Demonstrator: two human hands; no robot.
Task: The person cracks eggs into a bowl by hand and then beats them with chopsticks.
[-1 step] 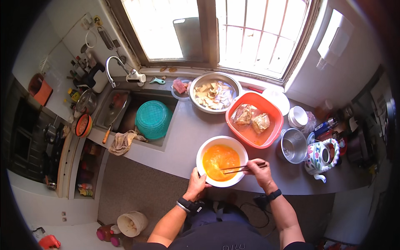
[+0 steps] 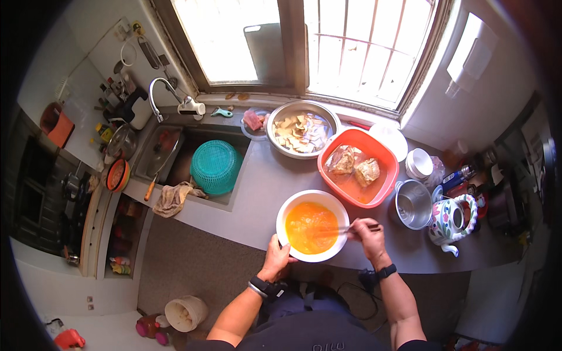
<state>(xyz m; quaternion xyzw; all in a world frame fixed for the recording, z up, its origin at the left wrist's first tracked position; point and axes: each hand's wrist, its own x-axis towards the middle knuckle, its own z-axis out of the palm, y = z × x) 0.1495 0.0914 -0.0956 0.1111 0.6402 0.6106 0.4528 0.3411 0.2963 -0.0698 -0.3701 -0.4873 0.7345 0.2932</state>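
Observation:
A white bowl (image 2: 281,214) of beaten egg (image 2: 305,223) sits near the counter's front edge. My left hand (image 2: 275,259) grips its lower left rim, thumb on the near side. In my right hand (image 2: 369,240) is a pair of chopsticks (image 2: 344,230), reaching over the right rim with their tips in the orange-yellow liquid. Motion smears the chopsticks, and the egg's surface is swirled and frothy. Just behind the bowl stands a red basin (image 2: 386,193) holding two pieces of meat (image 2: 367,172) in reddish water.
Behind are a steel bowl of sliced pieces in water (image 2: 275,149) and raw meat (image 2: 255,120). A steel pot (image 2: 412,205), floral teapot (image 2: 449,219) and stacked white bowls (image 2: 419,162) crowd the right. Leftward, a teal basket (image 2: 216,167) sits in the sink beside a rag (image 2: 171,200).
My right hand has shifted slightly upward and right, with the chopsticks now blurred and nearly level. The egg's swirl pattern differs. My left hand keeps its hold on the bowl.

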